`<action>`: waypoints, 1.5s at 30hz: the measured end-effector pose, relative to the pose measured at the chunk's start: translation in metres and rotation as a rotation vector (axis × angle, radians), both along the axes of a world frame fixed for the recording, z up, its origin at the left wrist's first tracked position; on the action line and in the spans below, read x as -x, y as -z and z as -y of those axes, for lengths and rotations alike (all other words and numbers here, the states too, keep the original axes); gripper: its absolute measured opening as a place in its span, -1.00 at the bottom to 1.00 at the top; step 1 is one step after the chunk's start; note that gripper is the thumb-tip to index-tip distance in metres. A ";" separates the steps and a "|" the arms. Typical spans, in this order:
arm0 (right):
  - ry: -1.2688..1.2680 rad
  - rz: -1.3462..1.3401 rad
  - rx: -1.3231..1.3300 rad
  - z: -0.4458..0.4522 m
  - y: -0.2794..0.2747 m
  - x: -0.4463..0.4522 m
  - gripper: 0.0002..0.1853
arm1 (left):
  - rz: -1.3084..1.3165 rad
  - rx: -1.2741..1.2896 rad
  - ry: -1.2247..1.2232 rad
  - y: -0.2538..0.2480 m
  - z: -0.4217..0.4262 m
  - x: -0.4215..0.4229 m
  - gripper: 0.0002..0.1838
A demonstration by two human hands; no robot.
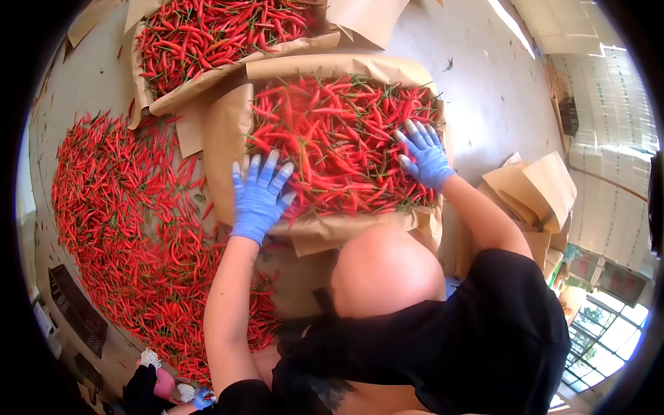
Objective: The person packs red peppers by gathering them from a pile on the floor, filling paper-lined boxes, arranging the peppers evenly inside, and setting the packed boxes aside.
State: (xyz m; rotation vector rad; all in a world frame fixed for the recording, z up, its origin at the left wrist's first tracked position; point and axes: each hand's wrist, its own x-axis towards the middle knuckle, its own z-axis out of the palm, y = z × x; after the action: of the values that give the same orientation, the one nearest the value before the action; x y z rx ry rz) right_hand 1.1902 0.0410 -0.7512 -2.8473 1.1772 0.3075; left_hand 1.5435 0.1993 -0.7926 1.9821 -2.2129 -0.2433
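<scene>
Red chili peppers (339, 145) with green stems fill a box lined with brown paper (228, 131) in front of me. My left hand (261, 194), in a blue glove with pale fingertips, lies spread at the left side of the box, over the paper edge and the outermost chilies. On the right side, my right hand (425, 155), gloved the same way, rests with fingers apart on the chilies near the box's right rim. Neither hand grips anything that I can see. The box walls are mostly covered by the paper.
A large heap of loose chilies (124, 207) spreads over the floor at left. Behind stands another paper-lined box of chilies (221, 38). Folded brown paper (539, 190) lies at right. A dark crate (76, 311) is at far left. Another person's gloved hand (203, 398) shows at bottom left.
</scene>
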 end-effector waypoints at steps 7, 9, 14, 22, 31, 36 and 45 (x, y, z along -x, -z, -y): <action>0.280 0.415 -0.164 -0.030 -0.043 -0.029 -0.38 | -0.361 0.357 -0.122 -0.021 -0.007 0.039 -0.51; 0.183 0.399 -0.038 -0.052 -0.018 -0.041 -0.39 | -0.288 0.245 0.045 -0.004 -0.005 0.058 -0.53; 0.114 -0.377 -0.177 -0.044 -0.046 -0.085 -0.35 | -0.237 -0.080 0.136 -0.042 -0.006 0.048 -0.52; 0.398 0.240 -0.517 0.015 -0.055 -0.083 -0.78 | -0.243 -0.206 -0.107 -0.072 -0.208 -0.094 -0.69; 0.178 -0.162 -0.207 -0.031 -0.037 -0.109 -0.74 | -0.572 -0.423 -0.649 -0.049 -0.351 -0.088 -0.70; 0.116 -0.123 -0.139 -0.025 -0.019 -0.091 -0.78 | -0.648 -0.448 -0.765 -0.054 -0.349 -0.075 -0.69; 0.590 1.224 -0.692 -0.051 -0.103 -0.163 -0.90 | -0.794 -0.432 -0.991 -0.049 -0.353 -0.076 -0.68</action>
State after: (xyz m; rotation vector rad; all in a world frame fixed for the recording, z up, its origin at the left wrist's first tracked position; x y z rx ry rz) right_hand 1.3531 0.0920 -0.6479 -1.4518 1.1328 -0.7719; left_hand 1.6191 0.5521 -0.7439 2.3132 -0.6287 -1.1459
